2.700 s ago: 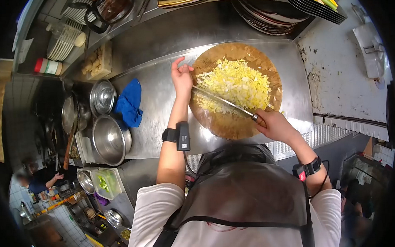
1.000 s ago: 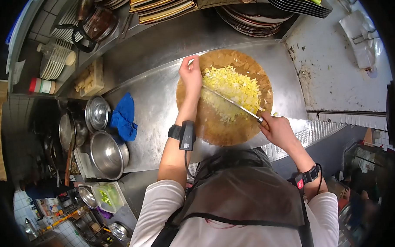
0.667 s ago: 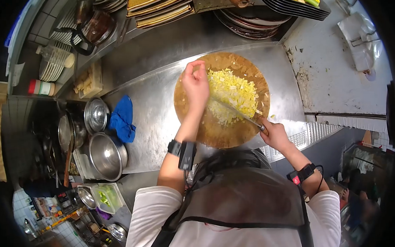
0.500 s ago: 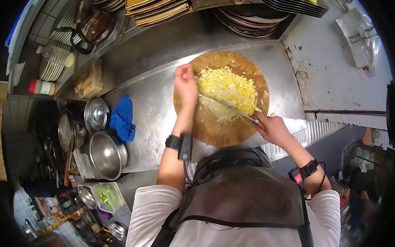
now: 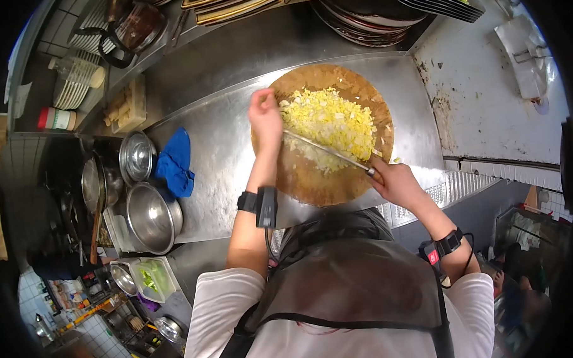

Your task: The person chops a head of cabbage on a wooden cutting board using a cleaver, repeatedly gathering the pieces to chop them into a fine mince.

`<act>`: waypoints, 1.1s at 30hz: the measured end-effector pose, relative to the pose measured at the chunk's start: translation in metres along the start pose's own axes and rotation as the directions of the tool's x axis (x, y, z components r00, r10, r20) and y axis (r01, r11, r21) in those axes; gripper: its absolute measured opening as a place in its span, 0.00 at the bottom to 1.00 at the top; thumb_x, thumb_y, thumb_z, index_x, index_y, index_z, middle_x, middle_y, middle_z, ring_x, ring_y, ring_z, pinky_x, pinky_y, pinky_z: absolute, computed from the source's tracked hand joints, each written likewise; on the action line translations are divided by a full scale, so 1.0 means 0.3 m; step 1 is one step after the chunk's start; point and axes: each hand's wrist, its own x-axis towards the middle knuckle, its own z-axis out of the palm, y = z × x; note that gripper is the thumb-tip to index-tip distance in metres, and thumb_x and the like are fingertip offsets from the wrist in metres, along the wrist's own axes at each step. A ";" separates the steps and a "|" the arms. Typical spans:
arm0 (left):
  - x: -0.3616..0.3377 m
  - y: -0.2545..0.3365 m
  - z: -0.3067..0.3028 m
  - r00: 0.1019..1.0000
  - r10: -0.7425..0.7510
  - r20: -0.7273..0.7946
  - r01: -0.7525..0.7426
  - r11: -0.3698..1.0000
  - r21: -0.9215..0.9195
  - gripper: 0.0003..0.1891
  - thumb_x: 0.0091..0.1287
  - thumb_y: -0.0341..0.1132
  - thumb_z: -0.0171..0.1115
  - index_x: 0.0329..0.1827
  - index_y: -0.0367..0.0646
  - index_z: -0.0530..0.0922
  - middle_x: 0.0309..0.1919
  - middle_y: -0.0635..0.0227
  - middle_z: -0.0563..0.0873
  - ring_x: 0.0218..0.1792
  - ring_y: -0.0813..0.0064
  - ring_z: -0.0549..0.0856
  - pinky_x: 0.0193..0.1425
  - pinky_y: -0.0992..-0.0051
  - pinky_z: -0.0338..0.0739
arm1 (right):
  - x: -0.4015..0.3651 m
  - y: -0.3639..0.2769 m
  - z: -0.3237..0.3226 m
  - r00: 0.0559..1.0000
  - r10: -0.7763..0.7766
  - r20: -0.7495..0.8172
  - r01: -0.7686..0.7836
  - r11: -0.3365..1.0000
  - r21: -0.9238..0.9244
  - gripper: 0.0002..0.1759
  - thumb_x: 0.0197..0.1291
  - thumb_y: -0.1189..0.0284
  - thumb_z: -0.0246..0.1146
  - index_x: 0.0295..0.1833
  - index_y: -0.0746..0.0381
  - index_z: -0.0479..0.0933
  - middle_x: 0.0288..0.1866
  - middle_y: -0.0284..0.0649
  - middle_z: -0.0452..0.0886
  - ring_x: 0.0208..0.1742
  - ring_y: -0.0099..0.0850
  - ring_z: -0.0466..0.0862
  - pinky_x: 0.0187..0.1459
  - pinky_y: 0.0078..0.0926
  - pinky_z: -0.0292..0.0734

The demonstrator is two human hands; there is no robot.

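Observation:
A round wooden chopping board (image 5: pixel 312 181) lies on the steel counter, with a heap of finely chopped yellow cabbage (image 5: pixel 328 119) on its far half. My right hand (image 5: pixel 395 180) grips the handle of a long knife (image 5: pixel 326 150), whose blade lies across the near side of the heap. My left hand (image 5: pixel 265 118) rests at the board's left edge, on the tip end of the blade and beside the heap.
A blue cloth (image 5: pixel 175 162) lies on the steel counter (image 5: pixel 225 149) left of the board. Steel bowls (image 5: pixel 152 216) and a lidded pot (image 5: pixel 136 156) stand at the left. Stacked plates (image 5: pixel 369 24) and trays fill the back shelf. A green-filled tub (image 5: pixel 152 278) sits lower left.
The spread cabbage has been gathered into a tighter heap on the board's far half. My left hand moved in over the heap and back to the left edge while the knife kept working.

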 end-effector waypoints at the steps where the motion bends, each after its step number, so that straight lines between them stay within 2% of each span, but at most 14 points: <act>1: 0.021 -0.037 -0.026 0.999 -0.037 -0.027 0.037 0.999 -0.014 0.05 0.71 0.27 0.55 0.44 0.45 0.79 0.16 0.85 0.70 0.17 0.93 0.60 0.20 0.82 0.50 | 0.005 -0.033 -0.031 1.000 0.002 -0.007 -0.002 1.000 -0.003 0.13 0.58 0.69 0.64 0.44 0.60 0.69 0.23 0.43 0.81 0.29 0.48 0.83 0.31 0.45 0.76; 4: 0.029 -0.040 -0.048 0.989 -0.123 -0.078 0.120 0.992 -0.043 0.05 0.71 0.27 0.56 0.43 0.45 0.79 0.17 0.86 0.70 0.17 0.93 0.61 0.21 0.83 0.51 | 0.000 -0.079 -0.051 0.999 -0.047 0.017 0.047 0.998 -0.038 0.13 0.57 0.70 0.64 0.45 0.59 0.69 0.24 0.42 0.82 0.30 0.48 0.83 0.32 0.45 0.76; 6: 0.012 -0.026 -0.036 0.990 -0.133 -0.043 0.132 0.991 -0.018 0.04 0.70 0.27 0.56 0.44 0.44 0.79 0.16 0.86 0.70 0.18 0.93 0.61 0.21 0.83 0.51 | -0.011 -0.040 0.015 1.000 0.002 -0.022 -0.002 1.000 -0.013 0.14 0.56 0.70 0.64 0.44 0.59 0.69 0.25 0.42 0.81 0.30 0.47 0.83 0.31 0.44 0.76; 10: -0.106 0.184 0.005 0.996 -0.038 0.081 0.032 0.997 0.066 0.05 0.71 0.25 0.53 0.43 0.45 0.78 0.15 0.83 0.69 0.18 0.91 0.61 0.22 0.81 0.55 | -0.064 0.084 0.094 0.996 -0.032 -0.081 0.033 0.999 0.012 0.15 0.55 0.69 0.66 0.44 0.59 0.69 0.24 0.43 0.80 0.30 0.48 0.82 0.31 0.44 0.75; 12: -0.120 0.190 -0.005 0.996 -0.022 0.084 0.008 0.987 0.162 0.05 0.71 0.25 0.53 0.43 0.44 0.77 0.15 0.83 0.70 0.17 0.91 0.62 0.22 0.81 0.55 | -0.047 0.123 0.088 0.986 -0.134 -0.094 0.133 0.991 -0.018 0.16 0.54 0.68 0.67 0.44 0.58 0.69 0.23 0.43 0.79 0.29 0.48 0.82 0.30 0.44 0.75; 15: -0.091 0.097 -0.055 0.999 -0.041 -0.012 0.042 0.992 0.123 0.05 0.71 0.24 0.52 0.44 0.42 0.77 0.16 0.81 0.73 0.18 0.91 0.64 0.23 0.82 0.57 | 0.006 0.050 0.007 0.992 -0.122 -0.023 0.122 0.992 -0.030 0.15 0.56 0.67 0.66 0.44 0.59 0.69 0.23 0.45 0.79 0.29 0.50 0.81 0.30 0.45 0.74; 17: -0.048 0.019 -0.078 0.973 -0.193 -0.128 0.185 0.980 -0.071 0.06 0.71 0.24 0.52 0.44 0.42 0.77 0.18 0.79 0.76 0.19 0.90 0.65 0.23 0.82 0.58 | 0.030 -0.017 -0.048 0.994 -0.082 0.067 0.086 0.994 -0.062 0.14 0.57 0.67 0.65 0.45 0.60 0.70 0.24 0.45 0.80 0.31 0.50 0.81 0.31 0.47 0.74; 18: -0.046 0.002 -0.076 0.973 -0.195 -0.126 0.187 0.979 -0.075 0.06 0.71 0.24 0.52 0.44 0.42 0.77 0.18 0.79 0.76 0.19 0.90 0.65 0.23 0.82 0.58 | 0.030 -0.009 -0.046 0.995 -0.078 0.068 0.082 0.994 -0.066 0.14 0.57 0.67 0.65 0.45 0.60 0.70 0.24 0.45 0.80 0.31 0.50 0.81 0.31 0.47 0.74; 22: -0.080 0.052 -0.059 0.992 -0.111 -0.061 0.110 0.994 -0.014 0.05 0.71 0.25 0.52 0.43 0.42 0.78 0.18 0.79 0.76 0.19 0.90 0.65 0.24 0.81 0.59 | 0.014 0.073 0.010 0.996 -0.093 -0.020 0.091 0.994 -0.066 0.15 0.56 0.67 0.66 0.47 0.57 0.72 0.24 0.44 0.80 0.30 0.50 0.81 0.30 0.45 0.74; 24: -0.128 0.151 -0.048 0.998 -0.059 0.016 0.056 0.989 0.139 0.05 0.71 0.26 0.53 0.43 0.42 0.77 0.18 0.79 0.76 0.19 0.91 0.65 0.24 0.81 0.59 | -0.001 0.097 0.028 0.994 -0.099 -0.046 0.097 0.994 -0.050 0.15 0.55 0.67 0.66 0.47 0.57 0.72 0.24 0.44 0.80 0.30 0.49 0.81 0.30 0.45 0.74; 26: -0.134 0.115 -0.064 0.996 -0.094 -0.004 0.094 0.984 0.152 0.04 0.71 0.26 0.54 0.43 0.42 0.77 0.18 0.78 0.77 0.19 0.90 0.65 0.24 0.81 0.59 | 0.003 0.100 0.026 0.995 -0.087 -0.043 0.085 0.995 -0.045 0.16 0.54 0.67 0.66 0.47 0.56 0.72 0.24 0.43 0.80 0.30 0.49 0.81 0.32 0.45 0.74; 28: -0.093 -0.015 -0.106 0.988 -0.096 -0.120 0.106 0.992 0.075 0.04 0.71 0.27 0.54 0.43 0.42 0.77 0.20 0.76 0.79 0.20 0.89 0.68 0.25 0.81 0.61 | 0.035 0.049 -0.017 0.996 -0.083 -0.036 0.081 0.995 -0.061 0.15 0.54 0.68 0.66 0.46 0.56 0.73 0.23 0.43 0.80 0.30 0.49 0.81 0.32 0.44 0.74; 32: -0.067 -0.004 -0.125 0.977 -0.176 -0.122 0.168 0.983 -0.071 0.05 0.71 0.26 0.54 0.44 0.42 0.77 0.23 0.72 0.82 0.22 0.88 0.72 0.26 0.82 0.64 | 0.051 -0.034 -0.096 0.990 -0.144 -0.013 0.141 0.981 -0.135 0.11 0.55 0.68 0.66 0.41 0.58 0.73 0.23 0.43 0.80 0.29 0.49 0.81 0.31 0.43 0.74; 33: -0.052 0.001 -0.124 0.969 -0.218 -0.119 0.211 0.975 -0.070 0.04 0.71 0.28 0.55 0.44 0.43 0.77 0.20 0.77 0.77 0.19 0.90 0.68 0.22 0.82 0.58 | 0.056 -0.047 -0.112 0.986 -0.164 -0.030 0.158 0.978 -0.138 0.10 0.55 0.68 0.65 0.39 0.59 0.73 0.24 0.43 0.80 0.29 0.49 0.81 0.31 0.43 0.75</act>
